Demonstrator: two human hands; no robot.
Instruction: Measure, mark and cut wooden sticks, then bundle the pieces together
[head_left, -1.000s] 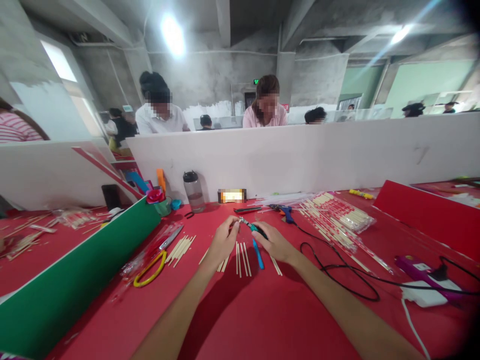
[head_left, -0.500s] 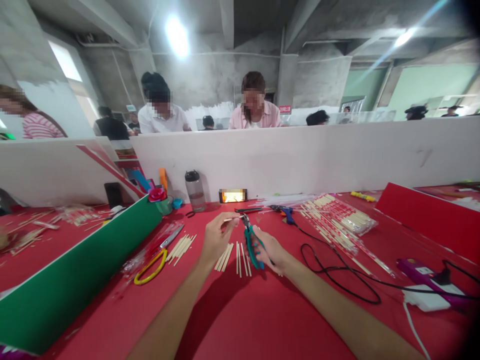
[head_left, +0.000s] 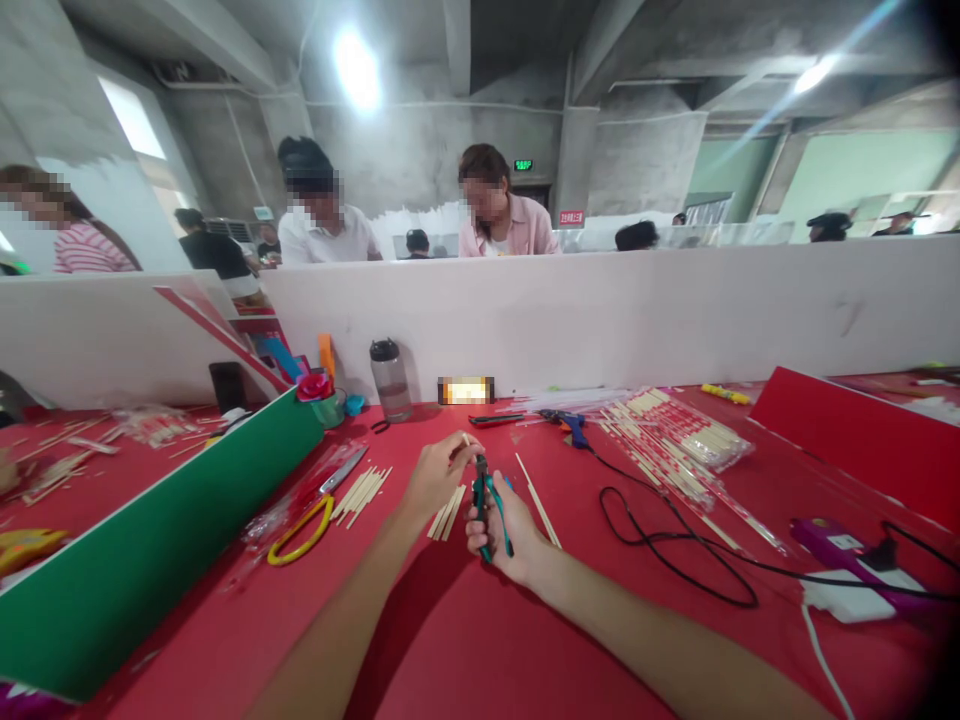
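Observation:
My right hand (head_left: 504,530) is closed round the teal handles of a pair of pliers (head_left: 486,500), jaws pointing away from me. My left hand (head_left: 439,478) pinches a thin wooden stick (head_left: 466,441) whose end meets the plier jaws. Both hands hover just above the red table (head_left: 480,640). Under them lie several cut sticks (head_left: 448,514), and a longer stick (head_left: 537,500) rests to the right.
Yellow-handled scissors (head_left: 304,530) and more sticks lie at left beside a green board (head_left: 150,560). Packs of sticks (head_left: 679,435), a black cable (head_left: 675,560), a purple glue gun (head_left: 840,545) sit at right. A water bottle (head_left: 388,380) stands by the white divider; people sit behind it.
My right hand has drawn back towards me and turned the pliers upright; my left hand moved slightly nearer with the stick. The sticks on the table have been uncovered.

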